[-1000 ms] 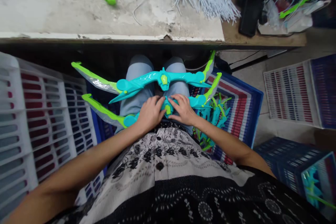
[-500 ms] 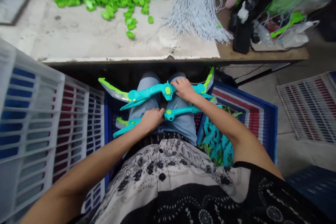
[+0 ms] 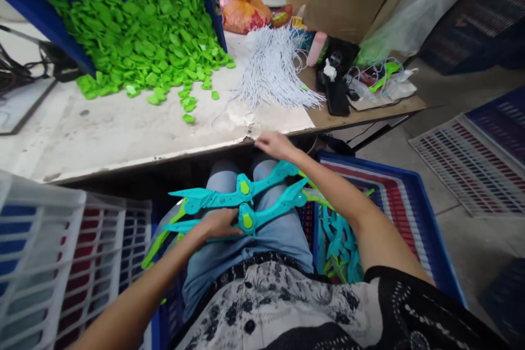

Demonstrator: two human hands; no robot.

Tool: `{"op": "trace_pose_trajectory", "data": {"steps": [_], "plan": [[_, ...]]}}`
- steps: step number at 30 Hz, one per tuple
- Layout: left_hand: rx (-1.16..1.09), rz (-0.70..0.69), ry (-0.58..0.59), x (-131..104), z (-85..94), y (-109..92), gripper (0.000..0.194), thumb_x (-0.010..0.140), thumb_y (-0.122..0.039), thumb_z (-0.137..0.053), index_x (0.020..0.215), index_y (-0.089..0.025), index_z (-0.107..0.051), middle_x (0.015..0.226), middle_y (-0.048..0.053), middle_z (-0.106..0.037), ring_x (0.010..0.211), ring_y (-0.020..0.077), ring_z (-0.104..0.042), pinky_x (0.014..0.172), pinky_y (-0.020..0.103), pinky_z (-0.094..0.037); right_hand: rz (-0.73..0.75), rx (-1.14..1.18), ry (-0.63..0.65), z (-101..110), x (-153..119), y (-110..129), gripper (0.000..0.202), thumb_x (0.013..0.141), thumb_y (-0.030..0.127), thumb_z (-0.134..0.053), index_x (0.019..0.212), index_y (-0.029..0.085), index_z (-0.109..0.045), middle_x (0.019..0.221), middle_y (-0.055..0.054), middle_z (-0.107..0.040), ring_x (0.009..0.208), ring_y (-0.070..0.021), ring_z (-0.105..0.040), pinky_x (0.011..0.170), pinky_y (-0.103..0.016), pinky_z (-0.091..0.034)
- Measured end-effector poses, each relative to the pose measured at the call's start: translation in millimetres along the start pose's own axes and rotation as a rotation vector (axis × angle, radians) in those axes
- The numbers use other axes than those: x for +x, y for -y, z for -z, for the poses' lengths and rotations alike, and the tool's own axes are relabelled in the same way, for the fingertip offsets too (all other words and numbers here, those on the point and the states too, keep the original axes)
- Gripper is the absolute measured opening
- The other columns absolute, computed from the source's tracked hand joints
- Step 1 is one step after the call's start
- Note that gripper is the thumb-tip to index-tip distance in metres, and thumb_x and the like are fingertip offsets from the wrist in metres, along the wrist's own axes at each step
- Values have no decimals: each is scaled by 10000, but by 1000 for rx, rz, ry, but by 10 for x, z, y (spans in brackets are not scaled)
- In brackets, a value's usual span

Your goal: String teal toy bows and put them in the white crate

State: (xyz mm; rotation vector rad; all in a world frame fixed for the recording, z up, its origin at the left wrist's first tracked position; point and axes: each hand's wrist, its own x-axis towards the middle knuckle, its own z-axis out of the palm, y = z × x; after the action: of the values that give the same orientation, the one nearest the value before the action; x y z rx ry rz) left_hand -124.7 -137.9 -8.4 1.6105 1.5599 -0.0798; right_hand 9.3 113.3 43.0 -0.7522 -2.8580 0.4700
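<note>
Two teal toy bows, each with a bright green piece at its middle, lie across my lap. The farther toy bow (image 3: 270, 179) rests just beyond the nearer toy bow (image 3: 270, 212), their middles close together. My left hand (image 3: 219, 224) is closed around the left part of the nearer bow, its fingers partly hidden. My right hand (image 3: 274, 145) is off both bows, above the table's front edge. Its fingers are bent and blurred, and I cannot see anything in them. Curved green-edged blades stick out at the bows' left ends; my right forearm covers part of the right ends.
On the table (image 3: 123, 142), green plastic pieces (image 3: 156, 38) spill from a blue crate, beside a bundle of white ties (image 3: 274, 71). A white crate (image 3: 74, 251) stands left. A blue crate (image 3: 426, 219) at right contains teal parts (image 3: 338, 240). A cardboard box (image 3: 340, 8) stands behind.
My right hand has left the farther bow and moved out to the table edge. The bows have been turned over and brought together. The view has tilted up, showing more of the table.
</note>
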Motion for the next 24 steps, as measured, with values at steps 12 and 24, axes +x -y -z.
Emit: {"op": "trace_pose_trajectory", "data": {"steps": [12,24], "plan": [[94,137,-1214,63,958,-29,337,901,-396,-446,1091,-169,-607,1080,152,-596,1081,300,-520,956,399,-401,-540,-239,-283,645,1066,-912,232,823,153,-581,945,-30,-657,987,-263,-640,1048,-298,-529,888,-490,-358],[-732,180,-895,696,1790,-3,196,734,-337,-606,657,-162,-559,732,100,-619,746,225,-581,651,317,-431,-275,525,-270,346,128,-112,175,784,274,-581,779,146,-700,718,-29,-662,684,-143,-571,666,-273,-422]]}}
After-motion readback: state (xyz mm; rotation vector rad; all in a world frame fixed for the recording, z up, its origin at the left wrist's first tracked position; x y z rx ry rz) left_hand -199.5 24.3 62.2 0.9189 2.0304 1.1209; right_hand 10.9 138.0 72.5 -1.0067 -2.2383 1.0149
